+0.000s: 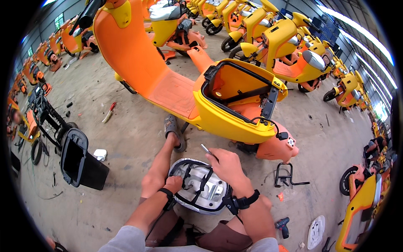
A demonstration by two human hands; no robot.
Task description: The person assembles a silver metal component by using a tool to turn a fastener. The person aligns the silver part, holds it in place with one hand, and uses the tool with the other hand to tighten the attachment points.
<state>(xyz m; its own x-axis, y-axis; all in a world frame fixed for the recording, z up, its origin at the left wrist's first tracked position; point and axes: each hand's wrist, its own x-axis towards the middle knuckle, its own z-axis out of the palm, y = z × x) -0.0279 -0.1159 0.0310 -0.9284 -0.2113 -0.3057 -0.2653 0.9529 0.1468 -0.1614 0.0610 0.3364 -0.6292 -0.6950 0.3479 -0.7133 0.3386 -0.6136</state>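
Note:
An upturned scooter seat (208, 190) lies across my lap, its whitish underside facing up. Black strips run over it, and a metal bracket (215, 192) sits on its right half. My left hand (173, 184) is closed at the left side of the underside; its fingertips are partly hidden, and I cannot make out what is in them. Just above the seat's right edge, my right hand (227, 165) is wrapped round a slim silver metal tool (205, 148), its end sticking out past the fingers. A scooter body (235, 122), yellow and orange, stands in front with its seat compartment uncovered.
On the concrete floor to the right are a black metal rack (285, 175), a power drill (283, 227) and a white oval panel (315, 232). To the left lie a black bin (93, 171), a white piece (100, 154) and a red-handled tool (110, 111). Scooters (294, 63) fill the background.

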